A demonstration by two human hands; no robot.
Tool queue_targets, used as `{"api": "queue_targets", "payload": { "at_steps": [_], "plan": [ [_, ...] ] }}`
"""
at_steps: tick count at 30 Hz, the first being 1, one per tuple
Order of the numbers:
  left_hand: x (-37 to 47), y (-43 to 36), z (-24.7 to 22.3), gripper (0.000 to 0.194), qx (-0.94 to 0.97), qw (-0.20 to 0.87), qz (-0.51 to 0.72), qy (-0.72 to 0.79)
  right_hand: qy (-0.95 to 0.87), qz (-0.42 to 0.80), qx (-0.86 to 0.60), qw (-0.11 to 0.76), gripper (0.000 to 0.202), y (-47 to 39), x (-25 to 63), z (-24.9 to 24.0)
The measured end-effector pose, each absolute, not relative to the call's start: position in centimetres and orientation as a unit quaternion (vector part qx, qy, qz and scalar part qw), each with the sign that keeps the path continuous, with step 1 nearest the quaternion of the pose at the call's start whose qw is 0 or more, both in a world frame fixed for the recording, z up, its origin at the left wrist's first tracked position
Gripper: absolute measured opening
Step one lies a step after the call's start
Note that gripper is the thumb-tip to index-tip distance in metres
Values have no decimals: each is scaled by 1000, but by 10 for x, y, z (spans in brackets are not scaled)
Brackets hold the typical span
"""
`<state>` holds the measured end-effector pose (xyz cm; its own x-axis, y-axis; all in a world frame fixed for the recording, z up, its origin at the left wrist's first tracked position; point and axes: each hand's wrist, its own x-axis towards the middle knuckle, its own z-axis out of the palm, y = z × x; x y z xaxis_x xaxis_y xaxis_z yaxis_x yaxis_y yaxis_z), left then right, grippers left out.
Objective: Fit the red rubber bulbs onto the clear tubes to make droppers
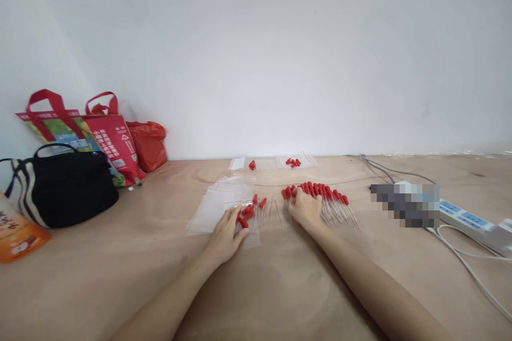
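Note:
My left hand (pixel 225 238) rests at several loose red rubber bulbs (pixel 248 214), thumb and fingers apart around their left side. The bulbs lie on a clear zip bag (pixel 253 236). Just right of them are several thin glass dropper tubes (pixel 269 212) without bulbs. My right hand (pixel 305 208) is closed at the left end of a row of droppers (pixel 328 193) with red bulbs, its fingertips on a dropper (pixel 288 192). The droppers lie side by side, bulbs away from me and glass tips toward me. Part of the row is hidden behind the hand.
Flat clear zip bags (pixel 218 197) lie left of the bulbs. Farther back are bags with red bulbs (pixel 294 162) and tubes (pixel 266 164). A power strip (pixel 466 216) with cables lies right. A black bag (pixel 76 186), shopping bags (pixel 114 141) and an orange pack (pixel 20 234) stand left.

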<state>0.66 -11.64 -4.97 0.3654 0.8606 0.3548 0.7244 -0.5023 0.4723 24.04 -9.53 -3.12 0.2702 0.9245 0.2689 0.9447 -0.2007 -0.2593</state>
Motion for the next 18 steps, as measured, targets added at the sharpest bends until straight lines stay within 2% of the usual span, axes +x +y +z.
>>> {"api": "queue_targets", "payload": {
  "at_steps": [8, 14, 18],
  "plan": [
    [0, -110, -34, 37, 837, 112, 297, 445, -646, -43, -734, 208, 20, -100, 228, -31],
    [17, -100, -24, 15, 819, 9, 318, 478, -668, -23, -732, 133, 25, -105, 211, -28],
    [44, -85, -17, 14, 816, -25, 266, 513, -670, -35, -732, 118, 25, -106, 203, -27]
  ]
}}
